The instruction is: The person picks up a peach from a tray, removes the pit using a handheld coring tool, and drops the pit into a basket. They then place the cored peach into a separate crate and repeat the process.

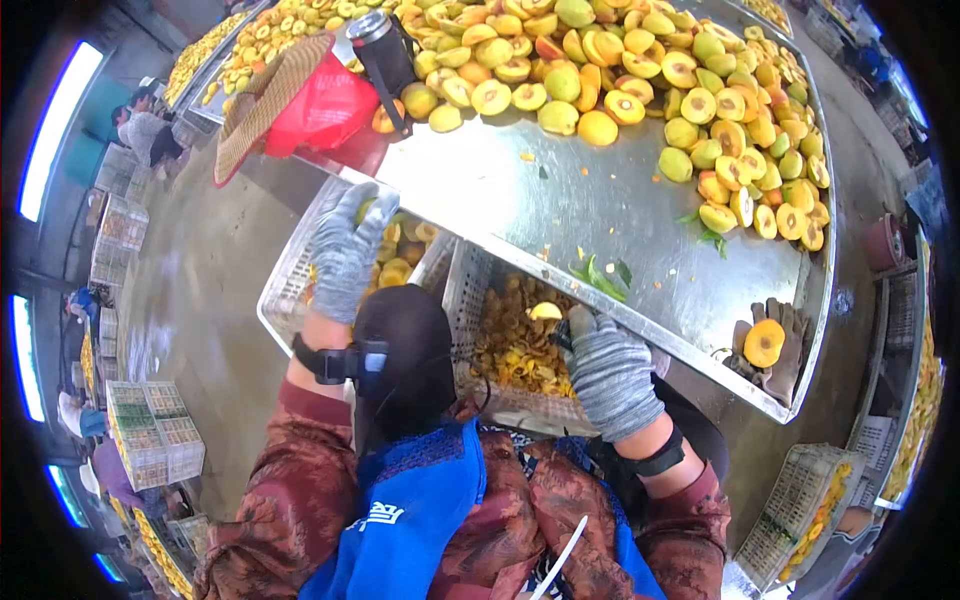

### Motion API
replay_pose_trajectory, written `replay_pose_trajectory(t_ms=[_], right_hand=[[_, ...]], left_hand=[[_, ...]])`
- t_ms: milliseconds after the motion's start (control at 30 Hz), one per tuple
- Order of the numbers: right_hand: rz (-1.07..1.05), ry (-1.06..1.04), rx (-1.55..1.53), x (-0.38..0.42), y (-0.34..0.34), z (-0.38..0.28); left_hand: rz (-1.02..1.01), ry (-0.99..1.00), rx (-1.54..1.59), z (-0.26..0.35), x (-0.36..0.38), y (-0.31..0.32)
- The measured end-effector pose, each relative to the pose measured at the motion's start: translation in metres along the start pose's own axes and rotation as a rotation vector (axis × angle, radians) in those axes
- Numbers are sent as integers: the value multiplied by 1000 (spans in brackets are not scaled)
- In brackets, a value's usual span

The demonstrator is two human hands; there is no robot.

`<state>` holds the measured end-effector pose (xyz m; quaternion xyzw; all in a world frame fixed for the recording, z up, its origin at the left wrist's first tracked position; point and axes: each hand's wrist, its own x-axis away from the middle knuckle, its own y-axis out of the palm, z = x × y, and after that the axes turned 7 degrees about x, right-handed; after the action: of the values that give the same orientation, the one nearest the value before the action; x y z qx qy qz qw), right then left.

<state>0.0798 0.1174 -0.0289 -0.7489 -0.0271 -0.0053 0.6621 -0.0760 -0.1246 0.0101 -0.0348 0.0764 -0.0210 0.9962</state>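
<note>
My left hand [345, 255], in a grey knit glove, is closed at the table's near edge. A yellow-green bit of a peach [365, 211] shows between its fingers. Below and beside it, a white crate [285, 270] holds peach halves [400, 262]. My right hand [612, 375], gloved alike, is closed around a small dark tool [564, 338] whose working end I cannot make out. A pale yellow peach piece [545, 312] appears just past that tool, over a second crate [462, 300] of brown pits and yellow scraps [520, 345].
Peach halves [600, 70] are heaped on the metal table [480, 190]. A straw hat [262, 110], red bag [325, 108] and dark flask [385, 60] stand left. Brown gloves [787, 350] with a peach half lie right. Stacked crates [155, 435] and other people are beyond.
</note>
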Motion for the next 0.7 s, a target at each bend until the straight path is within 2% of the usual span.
replay_pose_trajectory(t_ms=[67, 100, 167, 233, 300, 400, 433, 500, 700], right_hand=[[-13, -25, -16, 2, 3, 0], [-34, -21, -34, 2, 4, -1], [-70, -21, -76, -1, 5, -5], [-96, -20, -110, -5, 7, -7], [-49, -36, -111, -6, 10, -10], [-98, 6, -90, -8, 7, -9], [-110, 8, -94, -8, 10, -8], [-139, 3, -188, -7, 11, -6], [-227, -43, -44, -2, 5, -1]], left_hand=[[92, 474, -941, -29, -16, -39], [90, 483, -937, -19, -11, -28], [-295, 220, -441, 20, 24, 17], [-611, 336, -444, 42, 48, 57], [-784, 531, -565, 14, 61, 76], [-871, 421, -668, 8, 64, 86], [-874, 426, -668, 6, 62, 86], [-885, 614, -626, 1, 63, 83], [-1011, 580, -691, 4, 52, 82]])
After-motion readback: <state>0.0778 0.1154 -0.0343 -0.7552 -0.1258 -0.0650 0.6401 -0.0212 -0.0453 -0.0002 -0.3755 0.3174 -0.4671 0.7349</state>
